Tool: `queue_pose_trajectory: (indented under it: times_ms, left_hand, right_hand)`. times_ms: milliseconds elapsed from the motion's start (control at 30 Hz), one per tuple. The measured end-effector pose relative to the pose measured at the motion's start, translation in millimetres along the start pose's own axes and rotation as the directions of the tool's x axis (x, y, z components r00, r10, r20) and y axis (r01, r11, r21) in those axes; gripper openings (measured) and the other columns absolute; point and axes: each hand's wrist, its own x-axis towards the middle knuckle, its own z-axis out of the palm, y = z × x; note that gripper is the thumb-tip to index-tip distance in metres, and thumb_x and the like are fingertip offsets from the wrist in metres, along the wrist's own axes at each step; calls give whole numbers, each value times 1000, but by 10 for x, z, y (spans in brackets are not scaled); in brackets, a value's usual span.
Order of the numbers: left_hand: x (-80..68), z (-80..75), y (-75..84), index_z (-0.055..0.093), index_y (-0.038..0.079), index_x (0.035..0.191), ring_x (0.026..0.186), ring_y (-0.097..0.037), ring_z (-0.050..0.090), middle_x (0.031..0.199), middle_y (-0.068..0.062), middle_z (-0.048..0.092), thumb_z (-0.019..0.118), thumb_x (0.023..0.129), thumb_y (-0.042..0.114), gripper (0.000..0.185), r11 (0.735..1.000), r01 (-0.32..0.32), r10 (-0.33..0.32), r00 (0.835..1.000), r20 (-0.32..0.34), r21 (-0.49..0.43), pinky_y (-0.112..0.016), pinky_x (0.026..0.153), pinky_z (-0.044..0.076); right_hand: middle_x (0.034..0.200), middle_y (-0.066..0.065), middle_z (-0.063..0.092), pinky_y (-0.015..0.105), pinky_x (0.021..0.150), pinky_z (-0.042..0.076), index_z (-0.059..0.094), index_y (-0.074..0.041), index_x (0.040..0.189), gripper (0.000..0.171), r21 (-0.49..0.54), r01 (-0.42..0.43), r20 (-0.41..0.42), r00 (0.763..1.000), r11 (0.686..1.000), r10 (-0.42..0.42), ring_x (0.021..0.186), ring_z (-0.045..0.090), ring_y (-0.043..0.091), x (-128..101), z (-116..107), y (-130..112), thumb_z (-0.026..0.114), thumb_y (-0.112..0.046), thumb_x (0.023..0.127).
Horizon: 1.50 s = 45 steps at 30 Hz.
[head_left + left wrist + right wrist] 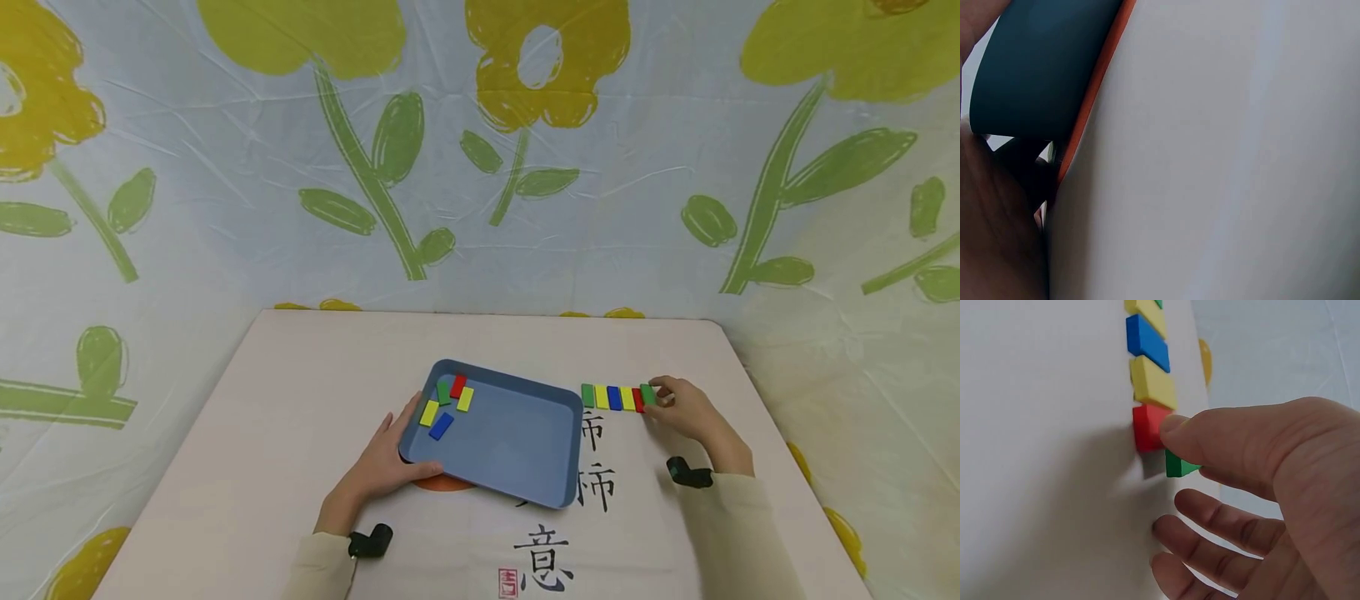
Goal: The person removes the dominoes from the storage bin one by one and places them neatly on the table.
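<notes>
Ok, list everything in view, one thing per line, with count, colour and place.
Tray: one, blue, mid-table, near-left edge held.
Blocks in tray: five (red, green, two yellow, blue), loose in its far-left corner.
Row of blocks: five, green, yellow, blue, yellow, red from left to right, flat on the cloth right of the tray.
Green block: one, at the row's right end, beside the red one, pinched.
Tablecloth: one, cream, with black characters and a red seal near the front edge.
Backdrop sheet: one, pale with yellow flowers and green leaves, behind and around the table.
Wrist cameras: two, black, one per wrist.
Left hand: grips the tray's edge.
Right hand: pinches the green block.
</notes>
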Motion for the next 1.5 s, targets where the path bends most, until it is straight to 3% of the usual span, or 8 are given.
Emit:
queue_pose_trajectory:
  times_ms: [500,867,1000,1233,1500]
  left_hand:
    - [-4,-6,-13,11,47,163,158,-47,4,172,-7,23,83,75,62,115,1000,-10,10,1000,3,-14,-78,116,20]
    - [-13,2,-18,11,48,163,158,-48,5,171,-7,24,82,75,64,114,1000,-1,1,1000,5,-9,-79,114,22]
    - [-15,5,-21,11,48,163,158,-48,5,171,-8,25,81,75,65,114,1000,-4,4,1000,0,-1,-79,114,23]
    - [-3,14,-22,10,49,163,158,-48,5,171,-6,24,81,75,66,114,1000,7,-7,1000,-1,-1,-80,114,23]
    - [-7,13,-4,10,49,163,158,-48,5,171,-7,24,81,75,65,114,1000,7,-7,1000,1,0,-80,114,22]
  right_hand:
    - [121,35,62,54,85,59,55,10,133,52,2,-7,26,1000,1000,7,106,62,46,-1,1,118,74,-13,91]
    - [120,36,61,55,84,59,54,12,134,55,-23,9,16,1000,1000,-9,104,62,46,-4,-31,47,74,-12,89]
    - [124,38,59,54,83,60,53,11,137,56,-20,26,-4,1000,999,-27,105,63,48,3,-56,-84,73,-15,91]
    - [127,36,58,47,75,60,50,9,143,59,14,128,-49,991,992,-128,102,65,44,57,-50,-455,72,-16,94]
    - [130,32,59,52,83,58,45,5,150,61,64,272,-14,962,960,-271,109,64,43,158,156,-990,69,-16,98]
